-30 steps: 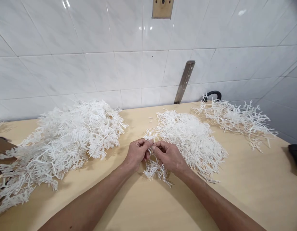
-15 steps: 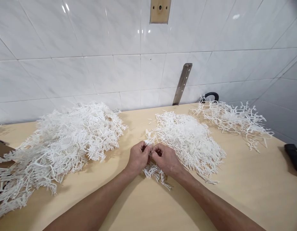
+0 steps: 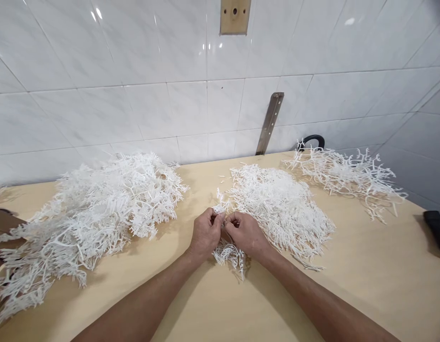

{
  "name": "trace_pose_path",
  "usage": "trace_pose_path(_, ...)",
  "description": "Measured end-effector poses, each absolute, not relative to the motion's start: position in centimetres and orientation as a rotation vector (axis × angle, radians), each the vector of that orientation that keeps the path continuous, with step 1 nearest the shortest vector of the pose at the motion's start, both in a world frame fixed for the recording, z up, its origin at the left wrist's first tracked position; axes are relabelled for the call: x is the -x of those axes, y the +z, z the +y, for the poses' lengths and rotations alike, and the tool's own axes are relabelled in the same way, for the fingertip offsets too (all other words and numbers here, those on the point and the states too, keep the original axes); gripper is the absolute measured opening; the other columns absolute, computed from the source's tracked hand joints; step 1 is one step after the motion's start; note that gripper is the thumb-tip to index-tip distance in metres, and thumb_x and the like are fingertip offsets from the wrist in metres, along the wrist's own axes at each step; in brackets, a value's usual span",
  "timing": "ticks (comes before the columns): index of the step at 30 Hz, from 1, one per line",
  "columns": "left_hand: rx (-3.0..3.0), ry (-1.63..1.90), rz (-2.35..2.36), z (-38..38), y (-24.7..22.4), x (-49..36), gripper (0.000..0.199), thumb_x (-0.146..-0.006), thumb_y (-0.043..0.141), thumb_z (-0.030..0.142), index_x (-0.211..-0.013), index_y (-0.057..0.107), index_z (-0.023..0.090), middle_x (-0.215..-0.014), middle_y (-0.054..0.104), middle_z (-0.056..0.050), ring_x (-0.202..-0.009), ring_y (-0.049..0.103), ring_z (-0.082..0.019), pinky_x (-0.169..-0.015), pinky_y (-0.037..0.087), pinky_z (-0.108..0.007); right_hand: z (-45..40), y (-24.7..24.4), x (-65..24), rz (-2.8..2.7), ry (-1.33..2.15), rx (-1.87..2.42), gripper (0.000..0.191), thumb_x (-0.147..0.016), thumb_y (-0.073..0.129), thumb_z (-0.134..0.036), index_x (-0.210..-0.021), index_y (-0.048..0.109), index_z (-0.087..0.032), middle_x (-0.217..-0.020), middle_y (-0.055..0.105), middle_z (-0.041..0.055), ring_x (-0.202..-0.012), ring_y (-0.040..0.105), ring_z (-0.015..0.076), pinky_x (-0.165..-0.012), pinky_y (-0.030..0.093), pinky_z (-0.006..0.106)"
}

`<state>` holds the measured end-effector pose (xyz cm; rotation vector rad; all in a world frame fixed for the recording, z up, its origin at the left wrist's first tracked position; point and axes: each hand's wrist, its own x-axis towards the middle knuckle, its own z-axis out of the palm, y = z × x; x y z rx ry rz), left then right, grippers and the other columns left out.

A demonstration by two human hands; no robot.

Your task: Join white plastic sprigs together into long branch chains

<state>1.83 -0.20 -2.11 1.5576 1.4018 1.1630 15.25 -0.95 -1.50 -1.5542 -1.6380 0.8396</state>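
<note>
My left hand (image 3: 206, 233) and my right hand (image 3: 245, 233) meet at the middle of the table, fingertips pinched together on a white branching plastic piece (image 3: 221, 205). Part of it sticks up beyond the fingers; the gripped part is hidden. Below and between the hands lies a small bunch of white strands (image 3: 229, 255). Just right of my right hand spreads a heap of short white pieces (image 3: 282, 204). A larger pile of white branched pieces (image 3: 109, 209) covers the left side.
Thin white branched frames (image 3: 348, 173) lie at the back right, before a black curved handle (image 3: 314, 138). A metal strip (image 3: 270, 123) leans on the tiled wall (image 3: 141, 109). A black object (image 3: 436, 230) sits at the table's (image 3: 369, 266) right edge.
The white piece beyond my fingertips now points more upright. Strands below the hands have shifted slightly. Both hands remain pinched in nearly the same place.
</note>
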Motion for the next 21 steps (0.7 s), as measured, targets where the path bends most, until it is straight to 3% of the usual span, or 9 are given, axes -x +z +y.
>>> trace_pose_path(6,-1.562,1.066,1.391,-0.13,-1.49,-1.63,0.031,-0.084,0.056,0.040,-0.062,0.052,0.019,-0.056,0.050,0.004,-0.055,0.045,-0.012,-0.055,0.035,-0.023,-1.51,-1.93,-15.40,-1.596,0.835,1.477,0.016,-0.078,0.054,-0.029,-0.070,0.063,-0.019,-0.069,0.068,0.0013,-0.064,0.060,0.0164,-0.060,0.044,0.026)
trace_pose_path(11,-1.707,1.075,1.443,-0.22,-2.18,-1.52,0.029,-0.088,0.051,0.035,-0.063,0.045,0.020,-0.058,0.048,0.004,-0.057,0.042,-0.012,-0.056,0.033,-0.024,-1.41,-2.22,-15.19,-1.626,0.822,1.489,0.013,-0.076,0.055,-0.027,-0.070,0.064,-0.020,-0.065,0.067,-0.0003,-0.059,0.058,0.0153,-0.057,0.043,0.025)
trace_pose_path(21,-1.850,1.310,1.358,-0.64,-1.59,-1.87,0.029,-0.091,0.050,0.033,-0.066,0.040,0.021,-0.060,0.041,0.004,-0.057,0.037,-0.012,-0.057,0.030,-0.025,-0.75,-1.54,-15.31,-1.566,0.977,1.592,0.026,-0.078,0.051,-0.026,-0.053,0.051,-0.021,-0.046,0.053,-0.0022,-0.045,0.049,0.0132,-0.046,0.035,0.024)
